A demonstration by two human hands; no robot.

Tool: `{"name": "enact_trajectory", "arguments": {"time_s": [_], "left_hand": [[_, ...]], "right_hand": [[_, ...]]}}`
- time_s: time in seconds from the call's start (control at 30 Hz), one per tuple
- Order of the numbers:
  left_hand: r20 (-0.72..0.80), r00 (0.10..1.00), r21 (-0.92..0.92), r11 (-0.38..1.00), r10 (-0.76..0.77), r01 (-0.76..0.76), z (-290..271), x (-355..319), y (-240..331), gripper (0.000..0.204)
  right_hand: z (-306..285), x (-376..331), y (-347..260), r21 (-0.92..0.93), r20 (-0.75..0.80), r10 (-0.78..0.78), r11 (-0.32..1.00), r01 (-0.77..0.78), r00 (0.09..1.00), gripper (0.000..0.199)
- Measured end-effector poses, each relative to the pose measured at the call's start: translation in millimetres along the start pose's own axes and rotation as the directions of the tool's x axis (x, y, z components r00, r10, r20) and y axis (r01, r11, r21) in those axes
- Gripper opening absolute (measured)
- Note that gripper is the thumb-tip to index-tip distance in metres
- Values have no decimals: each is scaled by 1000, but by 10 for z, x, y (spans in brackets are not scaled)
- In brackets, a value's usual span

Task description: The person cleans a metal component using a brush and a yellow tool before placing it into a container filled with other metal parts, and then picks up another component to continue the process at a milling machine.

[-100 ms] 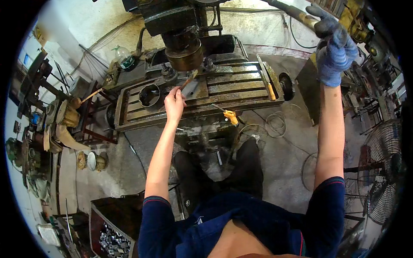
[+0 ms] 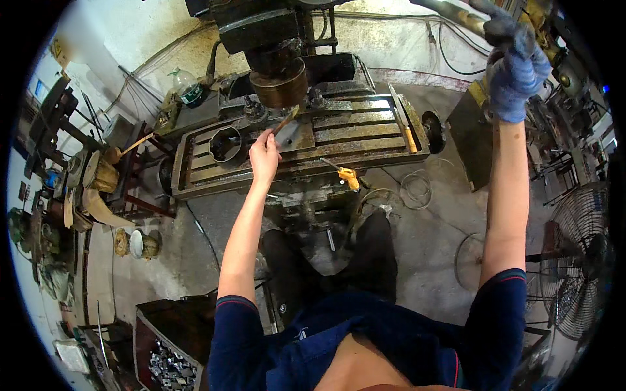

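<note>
My bare left hand point(image 2: 265, 159) grips a small brush point(image 2: 287, 119) by its handle. The brush tip rests close under the round, brownish cutter head point(image 2: 280, 86) of a milling machine; whether they touch I cannot tell. Just left of that hand, a dark round pot point(image 2: 226, 144) stands on the slotted machine table point(image 2: 365, 135). High on the right, my right hand point(image 2: 520, 75), in a blue glove with dark fingertips, is wrapped around the end of a long machine lever point(image 2: 462, 17).
A file with a yellow handle point(image 2: 403, 117) lies at the table's right end. An orange air gun point(image 2: 349, 177) hangs by the front edge, near a coiled hose point(image 2: 416, 190). A bin of metal parts point(image 2: 171, 366) sits lower left; a fan point(image 2: 574, 260) stands right.
My right hand and the lever end have shifted a little to the right. My left hand and the brush stay nearly in place.
</note>
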State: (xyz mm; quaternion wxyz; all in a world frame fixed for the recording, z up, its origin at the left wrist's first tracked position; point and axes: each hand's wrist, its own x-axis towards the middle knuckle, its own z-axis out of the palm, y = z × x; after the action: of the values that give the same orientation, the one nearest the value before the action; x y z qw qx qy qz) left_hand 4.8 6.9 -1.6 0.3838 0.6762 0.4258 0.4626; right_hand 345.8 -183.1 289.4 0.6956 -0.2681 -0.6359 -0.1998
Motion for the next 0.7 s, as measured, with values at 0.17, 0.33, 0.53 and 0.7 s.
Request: {"name": "enact_trajectory", "arguments": {"time_s": [0.17, 0.33, 0.53, 0.7], "left_hand": [[-122, 981, 271, 956, 151, -113, 51, 138, -234, 27], [-201, 958, 369, 922, 205, -120, -75, 75, -140, 23], [-144, 942, 380, 896, 304, -231, -532, -168, -8, 20], [-247, 890, 475, 849, 383, -233, -1059, -110, 31, 19]], "right_hand": [[-130, 413, 475, 456, -332, 353, 872, -179, 875, 37], [362, 608, -238, -84, 161, -71, 993, 85, 984, 44], [0, 38, -291, -372, 31, -63, 926, 70, 998, 27], [-63, -2123, -242, -540, 212, 740, 633, -554, 638, 17]]}}
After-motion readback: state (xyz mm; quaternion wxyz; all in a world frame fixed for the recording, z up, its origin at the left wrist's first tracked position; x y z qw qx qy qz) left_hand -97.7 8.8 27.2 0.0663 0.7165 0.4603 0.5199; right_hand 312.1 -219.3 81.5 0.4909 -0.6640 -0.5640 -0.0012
